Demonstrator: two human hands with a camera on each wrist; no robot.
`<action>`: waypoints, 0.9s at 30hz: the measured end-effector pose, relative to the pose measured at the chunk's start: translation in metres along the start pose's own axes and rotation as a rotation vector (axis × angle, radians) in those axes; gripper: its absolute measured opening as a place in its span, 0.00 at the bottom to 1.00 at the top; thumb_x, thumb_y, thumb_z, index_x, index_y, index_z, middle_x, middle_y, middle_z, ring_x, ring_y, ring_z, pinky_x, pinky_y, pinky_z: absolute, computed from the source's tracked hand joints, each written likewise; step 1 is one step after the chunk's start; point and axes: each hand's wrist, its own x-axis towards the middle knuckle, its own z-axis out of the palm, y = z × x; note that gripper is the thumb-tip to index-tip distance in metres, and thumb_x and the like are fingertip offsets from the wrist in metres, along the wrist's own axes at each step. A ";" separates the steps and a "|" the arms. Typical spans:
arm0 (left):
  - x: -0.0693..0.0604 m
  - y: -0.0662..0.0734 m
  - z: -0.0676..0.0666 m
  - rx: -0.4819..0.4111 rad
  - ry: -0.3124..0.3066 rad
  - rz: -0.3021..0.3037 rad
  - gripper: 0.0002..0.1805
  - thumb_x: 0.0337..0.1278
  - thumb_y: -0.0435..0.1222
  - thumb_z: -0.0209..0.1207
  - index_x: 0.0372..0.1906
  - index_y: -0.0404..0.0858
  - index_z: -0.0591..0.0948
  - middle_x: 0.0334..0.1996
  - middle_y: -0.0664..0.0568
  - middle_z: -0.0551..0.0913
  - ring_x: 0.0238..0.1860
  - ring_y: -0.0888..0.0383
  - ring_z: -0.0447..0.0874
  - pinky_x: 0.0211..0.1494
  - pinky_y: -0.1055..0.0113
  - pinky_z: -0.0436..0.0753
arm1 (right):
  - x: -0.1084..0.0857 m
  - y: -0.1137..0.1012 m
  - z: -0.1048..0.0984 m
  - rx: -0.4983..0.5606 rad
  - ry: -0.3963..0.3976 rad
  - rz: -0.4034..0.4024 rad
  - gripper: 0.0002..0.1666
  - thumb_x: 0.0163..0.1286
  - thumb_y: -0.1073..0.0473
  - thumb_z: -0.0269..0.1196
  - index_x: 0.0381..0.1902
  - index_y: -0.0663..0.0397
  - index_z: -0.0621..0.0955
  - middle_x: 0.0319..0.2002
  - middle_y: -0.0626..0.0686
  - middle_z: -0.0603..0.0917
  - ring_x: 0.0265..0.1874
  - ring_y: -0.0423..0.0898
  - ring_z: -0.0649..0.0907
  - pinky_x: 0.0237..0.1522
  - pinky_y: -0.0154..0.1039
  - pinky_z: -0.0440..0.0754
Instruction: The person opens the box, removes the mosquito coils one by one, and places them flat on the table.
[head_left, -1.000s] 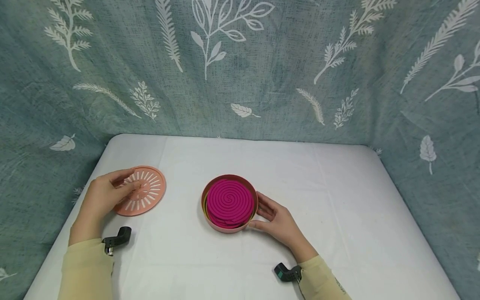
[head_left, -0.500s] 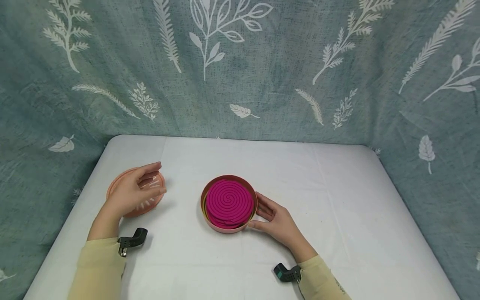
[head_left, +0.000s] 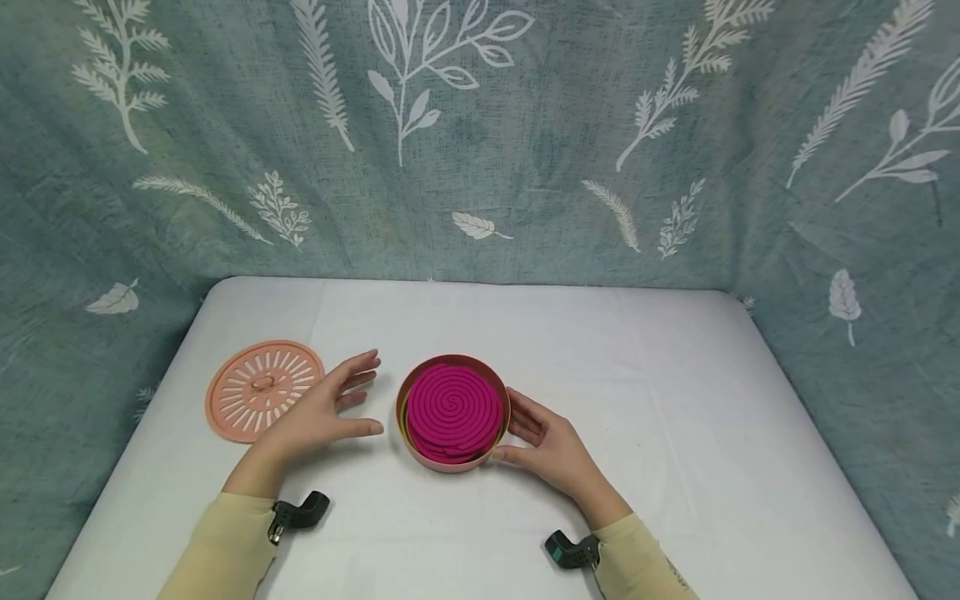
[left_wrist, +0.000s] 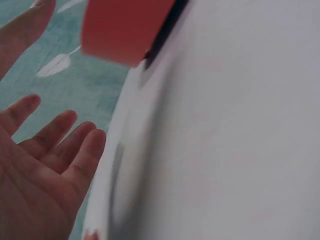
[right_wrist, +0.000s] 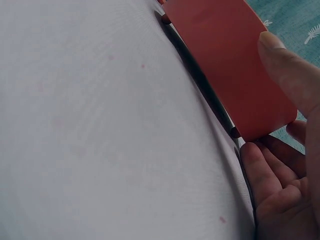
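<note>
A round, copper-coloured mosquito coil holder [head_left: 448, 467] stands uncovered near the table's middle. Stacked inside it are magenta mosquito coils [head_left: 454, 408], the top one a flat spiral; a yellowish-green edge shows beside them. My right hand [head_left: 553, 452] holds the holder's right side, thumb and fingers against the wall; the right wrist view shows the holder's red side [right_wrist: 235, 70] and small feet beneath. My left hand [head_left: 324, 419] hovers left of the holder, fingers spread, holding nothing. Behind that hand lies the slotted orange lid [head_left: 238, 390] with a small ring on top, partly covered by the hand.
A white cloth covers the table [head_left: 675, 433]. Behind and at the sides hangs a teal curtain [head_left: 540, 225] with white leaf prints. Small black cameras [head_left: 303, 511] sit on both wrists.
My left hand has let go of the lid and moved right, toward the holder, with its fingers spreading. The lid stays on the table at the left. My right hand keeps its hold.
</note>
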 end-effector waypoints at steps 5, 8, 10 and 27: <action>0.000 -0.004 0.018 -0.084 -0.001 0.015 0.59 0.43 0.30 0.76 0.79 0.47 0.53 0.74 0.41 0.58 0.73 0.44 0.59 0.72 0.57 0.68 | -0.001 -0.002 0.000 0.003 0.005 -0.004 0.55 0.50 0.51 0.79 0.74 0.45 0.66 0.69 0.48 0.70 0.64 0.44 0.75 0.60 0.35 0.78; -0.001 -0.004 0.026 -0.119 0.006 0.027 0.60 0.42 0.31 0.77 0.79 0.50 0.52 0.75 0.41 0.57 0.73 0.43 0.57 0.73 0.56 0.67 | -0.002 -0.002 0.000 0.000 0.006 -0.005 0.55 0.50 0.51 0.79 0.74 0.44 0.66 0.69 0.48 0.70 0.64 0.44 0.75 0.60 0.35 0.78; 0.000 -0.004 0.031 -0.137 0.002 0.033 0.61 0.42 0.31 0.78 0.79 0.49 0.51 0.75 0.41 0.57 0.73 0.43 0.56 0.73 0.56 0.66 | -0.002 -0.002 0.001 -0.006 0.007 -0.002 0.56 0.50 0.50 0.79 0.74 0.44 0.65 0.69 0.48 0.70 0.64 0.44 0.75 0.60 0.35 0.78; -0.001 -0.012 0.053 -0.117 0.002 0.019 0.69 0.35 0.36 0.81 0.80 0.43 0.46 0.75 0.49 0.58 0.72 0.49 0.61 0.72 0.66 0.66 | -0.007 -0.030 0.004 0.001 -0.011 0.027 0.53 0.54 0.61 0.77 0.75 0.54 0.64 0.70 0.53 0.68 0.66 0.49 0.73 0.62 0.39 0.76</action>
